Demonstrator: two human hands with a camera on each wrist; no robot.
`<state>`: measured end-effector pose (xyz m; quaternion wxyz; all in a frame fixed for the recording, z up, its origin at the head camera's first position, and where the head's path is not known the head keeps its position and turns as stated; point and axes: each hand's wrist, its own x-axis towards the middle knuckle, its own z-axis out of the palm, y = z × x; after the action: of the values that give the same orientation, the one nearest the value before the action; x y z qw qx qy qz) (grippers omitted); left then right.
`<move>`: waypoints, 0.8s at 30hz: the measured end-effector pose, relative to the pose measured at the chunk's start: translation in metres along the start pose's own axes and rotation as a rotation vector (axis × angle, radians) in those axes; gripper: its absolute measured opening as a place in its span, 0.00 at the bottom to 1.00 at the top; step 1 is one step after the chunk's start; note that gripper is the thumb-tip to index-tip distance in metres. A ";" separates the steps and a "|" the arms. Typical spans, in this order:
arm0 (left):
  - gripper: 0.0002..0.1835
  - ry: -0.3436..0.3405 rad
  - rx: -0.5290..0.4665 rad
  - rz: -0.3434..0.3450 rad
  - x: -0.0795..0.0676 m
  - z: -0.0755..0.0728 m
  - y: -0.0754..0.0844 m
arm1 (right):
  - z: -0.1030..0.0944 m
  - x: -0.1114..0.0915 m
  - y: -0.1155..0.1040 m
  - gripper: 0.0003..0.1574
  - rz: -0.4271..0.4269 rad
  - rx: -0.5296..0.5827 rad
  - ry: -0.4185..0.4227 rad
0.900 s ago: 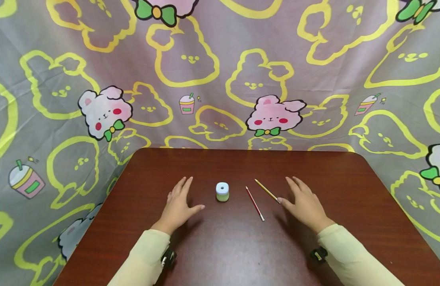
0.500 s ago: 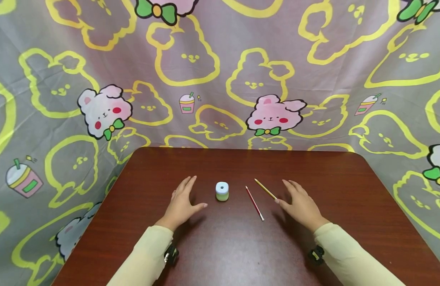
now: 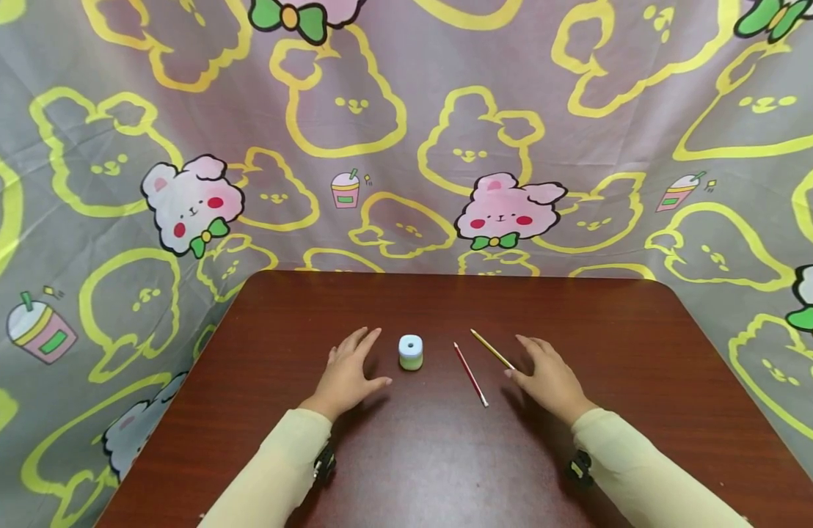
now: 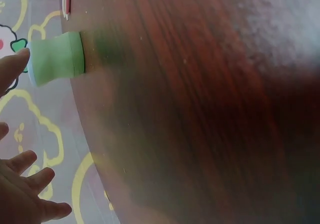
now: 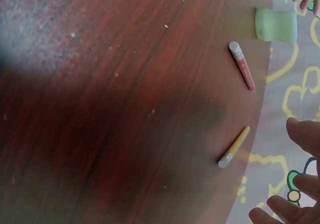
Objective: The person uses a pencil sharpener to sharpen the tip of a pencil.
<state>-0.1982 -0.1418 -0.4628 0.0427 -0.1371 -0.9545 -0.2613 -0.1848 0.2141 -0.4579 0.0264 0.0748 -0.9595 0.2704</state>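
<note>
A small pencil sharpener [image 3: 411, 360], green with a pale blue top and a hole in it, stands upright near the middle of the table. To its left my left hand [image 3: 344, 374] hovers with fingers spread, thumb toward it but apart. A red pencil [image 3: 470, 375] lies to the sharpener's right, its white eraser end nearer me. Beyond that is a yellow pencil [image 3: 491, 348]; my right hand [image 3: 550, 379], fingers spread and holding nothing, overlaps its near end in the head view. Both pencils lie below the right hand's thumb [image 5: 304, 134] side in the right wrist view.
The brown wooden table [image 3: 420, 469] reaches back to a patterned curtain [image 3: 406, 132] that also hangs along both sides. Dark wrist cameras, left [image 3: 324, 463] and right [image 3: 580, 467], sit under the sleeves.
My left hand has moved right, closer to the sharpener. My right hand has shifted slightly left, toward the pencils. The sharpener and both pencils lie where they were.
</note>
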 end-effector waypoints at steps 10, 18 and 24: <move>0.49 -0.011 -0.021 0.009 0.009 0.009 0.006 | 0.005 0.003 -0.005 0.42 -0.004 -0.002 -0.010; 0.48 -0.034 -0.085 0.007 0.018 0.013 0.012 | 0.008 0.007 -0.005 0.42 0.002 -0.025 -0.022; 0.48 -0.037 -0.110 -0.002 0.025 0.016 0.017 | 0.009 0.010 -0.006 0.42 0.001 -0.039 -0.028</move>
<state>-0.2178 -0.1130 -0.4647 0.0173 -0.1430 -0.9395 -0.3108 -0.1942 0.2030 -0.4612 0.0141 0.0777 -0.9648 0.2507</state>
